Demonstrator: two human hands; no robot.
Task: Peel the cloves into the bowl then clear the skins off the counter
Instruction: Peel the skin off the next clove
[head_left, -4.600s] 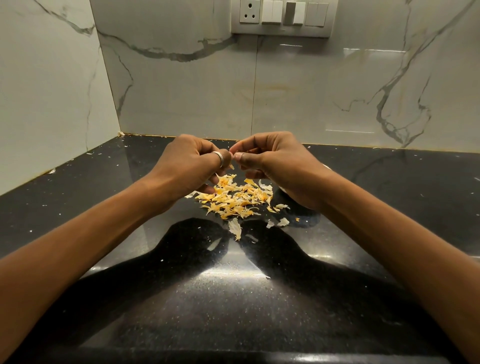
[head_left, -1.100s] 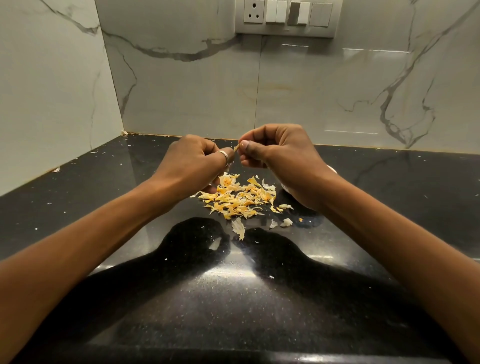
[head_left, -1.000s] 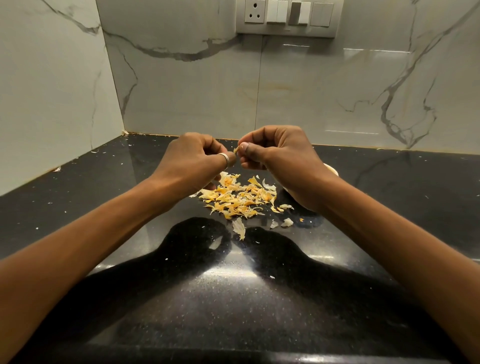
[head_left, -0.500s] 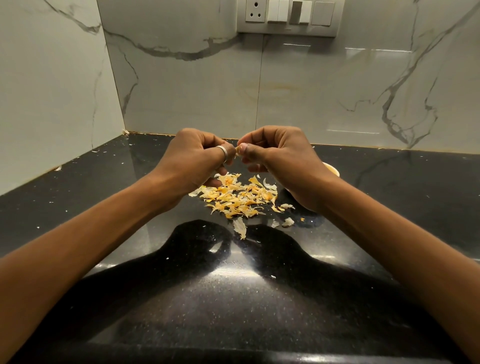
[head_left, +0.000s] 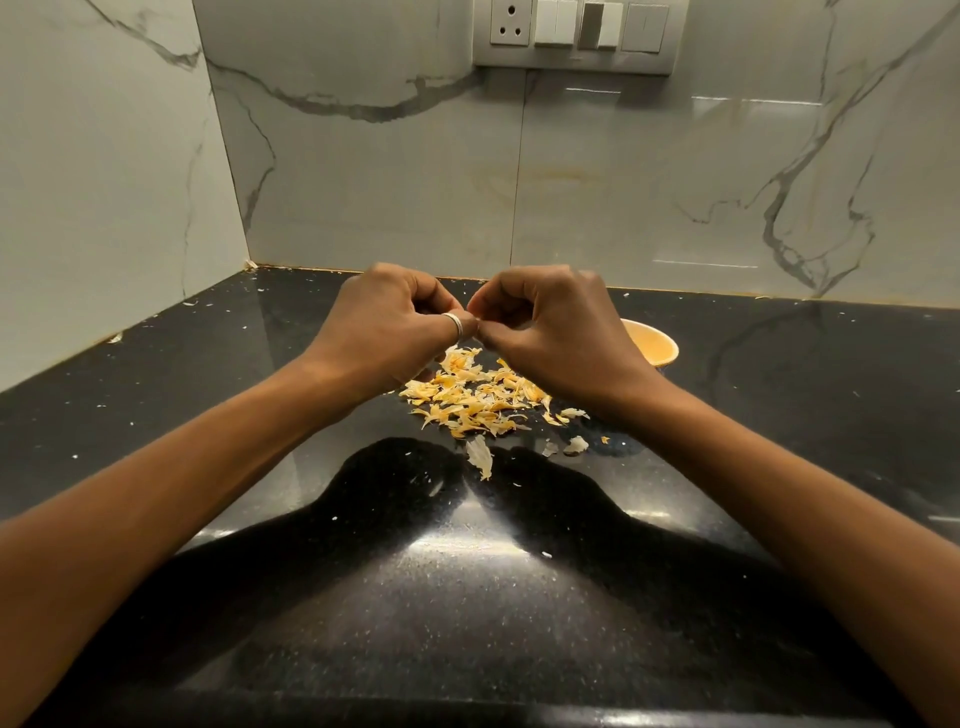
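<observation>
Hovering knuckles-up, fingers curled in on left hand (head_left: 384, 327) and right hand (head_left: 558, 332) alike, thumb and forefinger tips pinching a tiny pale scrap (head_left: 475, 318) from both sides; clove or skin, cannot tell. Silver ring (head_left: 453, 325) on the left hand. Directly below, a heap of orange-white garlic skins (head_left: 472, 397) on the black counter (head_left: 467, 597), a few loose flakes nearer. Behind the right wrist, part-hidden, a yellow bowl (head_left: 653, 345). High on the marble wall, a switch panel (head_left: 574, 34).

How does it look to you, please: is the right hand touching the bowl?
Cannot tell. In the head view the right hand covers part of the bowl, so any contact or gap between them is hidden.
</observation>
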